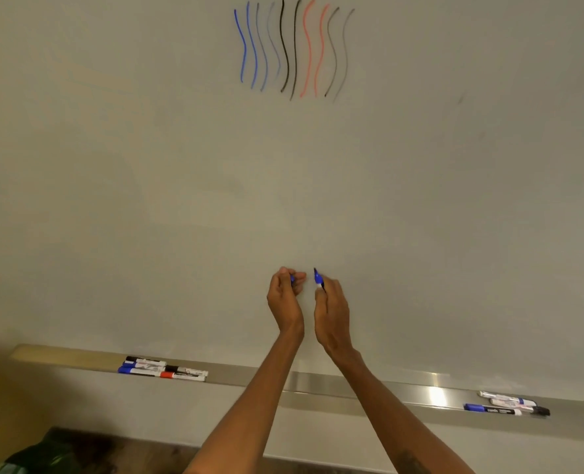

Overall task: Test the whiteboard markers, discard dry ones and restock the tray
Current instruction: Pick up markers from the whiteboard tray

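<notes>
Head | right hand [332, 314] grips marker [318, 278] tip-up | left hand [283, 301] pinches cap [292, 278]

The blue marker [318, 279] stands nearly upright and uncapped, its dark tip poking above the curled fingers [321, 295] of the right hand [331, 313], which hide most of the barrel. The blue cap [293, 278] is pinched by the left hand [283, 299], just left of that tip and apart from it. High above both sets of fingers, 10 wavy test strokes [294, 46] mark the whiteboard [420, 200]: blue, pale blue, black, red, grey. Below the fingers runs the metal tray [318, 386], with 5 capped markers [162, 369] well down-left and a smaller cluster [509, 405] well down-right.
</notes>
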